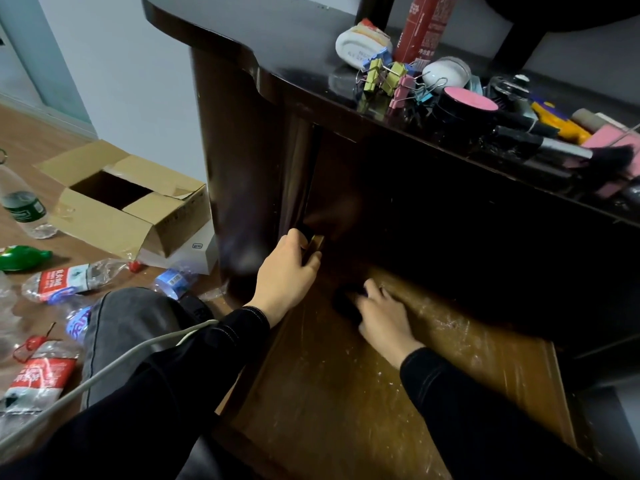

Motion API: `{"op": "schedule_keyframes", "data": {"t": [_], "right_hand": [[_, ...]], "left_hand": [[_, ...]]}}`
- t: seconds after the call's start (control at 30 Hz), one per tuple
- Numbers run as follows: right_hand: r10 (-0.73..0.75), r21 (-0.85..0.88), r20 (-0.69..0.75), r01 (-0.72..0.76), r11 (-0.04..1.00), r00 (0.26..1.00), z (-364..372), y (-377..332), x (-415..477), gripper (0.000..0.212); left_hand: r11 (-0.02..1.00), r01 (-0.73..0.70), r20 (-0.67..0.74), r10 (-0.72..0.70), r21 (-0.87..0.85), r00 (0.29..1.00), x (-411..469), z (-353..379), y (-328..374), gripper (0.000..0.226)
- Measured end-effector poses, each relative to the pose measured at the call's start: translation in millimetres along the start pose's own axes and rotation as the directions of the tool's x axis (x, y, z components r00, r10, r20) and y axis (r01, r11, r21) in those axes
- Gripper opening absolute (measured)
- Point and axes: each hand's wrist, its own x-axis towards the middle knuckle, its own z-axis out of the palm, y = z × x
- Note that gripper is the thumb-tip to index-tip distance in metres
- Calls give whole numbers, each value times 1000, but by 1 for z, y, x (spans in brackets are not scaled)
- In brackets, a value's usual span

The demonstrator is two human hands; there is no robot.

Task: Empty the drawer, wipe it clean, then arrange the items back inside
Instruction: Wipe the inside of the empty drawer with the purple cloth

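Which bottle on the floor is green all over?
The green bottle lying at the left edge; the others are clear plastic with red, blue or green labels.

A home room: dark dressing table [277,46] strewn with cosmetics [467,102], wood floor [31,133] littered with plastic bottles [69,280]

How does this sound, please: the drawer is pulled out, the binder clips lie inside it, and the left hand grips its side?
Not quite: the head view shows the binder clips on the desktop, not inside the drawer; the left hand does grip its side.
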Motion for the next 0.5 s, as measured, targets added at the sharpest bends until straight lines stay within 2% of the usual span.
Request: {"op": "schedule_keyframes", "data": {"t": [0.07,0.1,0.17,0.23,0.3,0.4,0.43,0.5], "right_hand": [[-8,-26,-17,8,1000,1000,-5,9,18,47],[54,33,-23,-54,998,998,-9,9,31,48],[120,82,-44,-116,990,992,-13,5,50,37],[131,55,-42,-128,990,991,-21,-15,50,29],[32,78,-39,-29,997,999,-10,-30,30,33],[-138,31,-6,138,990,990,4,-32,1,64],[-133,16,-12,133,991,991,4,-27,5,66],[-79,-52,-23,77,996,997,-4,-15,30,53]], "left_hand": [[1000,-1,11,1,1,1000,0,-1,1,23],[1000,4,15,-4,0,1000,0,-1,1,23],[1000,13,20,-13,3,1000,-1,-2,2,23],[1000,19,23,-20,8,1000,-1,-3,3,23],[1000,24,27,-24,3,999,-2,-3,3,23],[1000,26,33,-25,-2,999,-1,-3,3,23],[1000,27,35,-27,-4,999,-1,-3,3,23],[1000,30,40,-30,-6,999,-2,-4,4,23]]}}
